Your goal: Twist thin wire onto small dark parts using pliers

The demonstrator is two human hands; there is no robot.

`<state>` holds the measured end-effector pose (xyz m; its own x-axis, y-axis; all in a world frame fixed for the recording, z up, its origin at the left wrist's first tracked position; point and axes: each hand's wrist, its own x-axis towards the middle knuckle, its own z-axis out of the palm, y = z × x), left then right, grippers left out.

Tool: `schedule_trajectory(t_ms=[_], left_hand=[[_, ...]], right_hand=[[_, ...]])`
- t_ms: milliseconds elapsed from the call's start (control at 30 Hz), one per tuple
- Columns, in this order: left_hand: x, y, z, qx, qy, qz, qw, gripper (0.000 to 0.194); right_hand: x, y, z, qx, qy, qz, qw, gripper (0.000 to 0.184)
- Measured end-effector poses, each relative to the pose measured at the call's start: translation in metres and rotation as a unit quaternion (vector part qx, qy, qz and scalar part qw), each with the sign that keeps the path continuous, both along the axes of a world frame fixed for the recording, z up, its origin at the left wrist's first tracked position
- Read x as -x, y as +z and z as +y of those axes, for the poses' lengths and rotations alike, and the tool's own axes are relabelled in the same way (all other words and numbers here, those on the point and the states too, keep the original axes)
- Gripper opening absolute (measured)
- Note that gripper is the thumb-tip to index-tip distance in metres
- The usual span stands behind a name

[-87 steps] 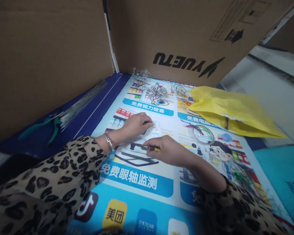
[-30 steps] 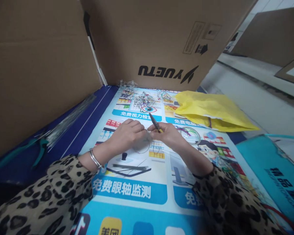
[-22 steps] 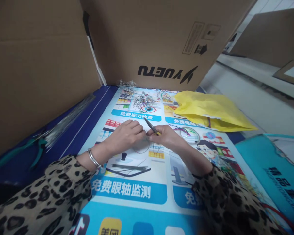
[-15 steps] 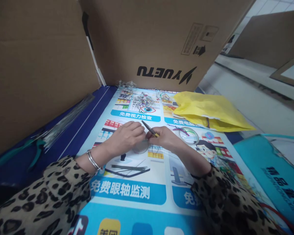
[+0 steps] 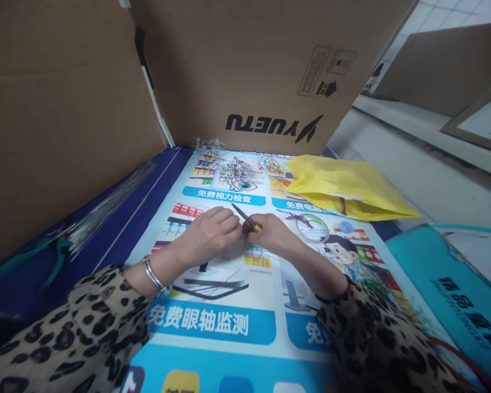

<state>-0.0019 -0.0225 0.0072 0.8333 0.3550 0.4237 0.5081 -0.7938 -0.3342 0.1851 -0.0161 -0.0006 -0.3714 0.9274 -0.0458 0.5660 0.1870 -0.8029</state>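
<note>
My right hand [image 5: 265,230] is closed around a slim, dark, pointed metal tool [image 5: 245,216] with a yellowish part by the fingers. Its tip points up and to the left, past the knuckles of my left hand [image 5: 219,232]. That hand is curled with the fingertips turned down, close beside the right fingers; what they pinch is hidden. A pale round shape [image 5: 235,248] shows faintly beneath the two hands. Below them, thin dark sticks or wires [image 5: 216,284] lie on the printed poster sheet [image 5: 213,349].
Cardboard walls [image 5: 245,65] stand behind and left. Tangled wires [image 5: 237,169] lie at the back, a yellow bag [image 5: 347,185] back right. A clear ring [image 5: 313,226] encircles colored threads. Left are a wire bundle [image 5: 110,202] and teal-handled pliers [image 5: 57,262]; right, a teal packet [image 5: 445,278].
The whole view has shifted slightly. Both hands keep nearly the same pose, and the pointed tool stays in my right hand with its tip a little further left.
</note>
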Motion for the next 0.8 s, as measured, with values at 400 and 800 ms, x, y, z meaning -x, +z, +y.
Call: schedule_trajectory(t_ms=[400,800], left_hand=[[-0.002,0.0001,-0.0005,0.005,0.02,0.008,1.0,0.019],[-0.0026,0.0007,-0.007,0.043,0.075,-0.02,0.996,0.015]], right_hand=[[0.0031,0.0036,-0.0029,-0.027,-0.019,-0.038,0.999,0.011],[0.0034,0.0049,-0.0044,-0.036,-0.041,-0.009,0.998,0.01]])
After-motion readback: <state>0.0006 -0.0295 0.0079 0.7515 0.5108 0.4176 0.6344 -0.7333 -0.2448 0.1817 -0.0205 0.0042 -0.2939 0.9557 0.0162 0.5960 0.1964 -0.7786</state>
